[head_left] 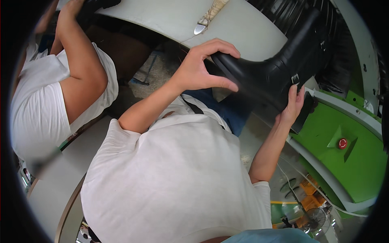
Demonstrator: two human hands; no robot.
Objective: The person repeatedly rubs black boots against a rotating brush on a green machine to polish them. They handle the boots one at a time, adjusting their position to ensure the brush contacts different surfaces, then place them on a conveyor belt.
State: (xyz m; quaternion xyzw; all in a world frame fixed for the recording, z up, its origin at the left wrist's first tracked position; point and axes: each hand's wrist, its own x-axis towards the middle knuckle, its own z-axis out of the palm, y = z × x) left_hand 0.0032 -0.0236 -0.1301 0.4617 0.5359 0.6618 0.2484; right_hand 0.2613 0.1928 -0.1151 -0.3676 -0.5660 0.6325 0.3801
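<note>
A black leather boot with small metal buckles is held up in front of me, its toe toward the left and its shaft rising to the upper right. My left hand curves round the toe, fingers on the upper edge and thumb on the near side. Near the heel and ankle, my right hand grips the boot, thumb beside the lower buckle. Its other fingers are partly hidden. A flat-bladed tool with a wrapped handle lies on the pale table beyond my hands.
A green machine with a red push button stands close on my right. More black boots stand at the upper right. Another person in a white shirt sits at my left. A fan is at the lower right.
</note>
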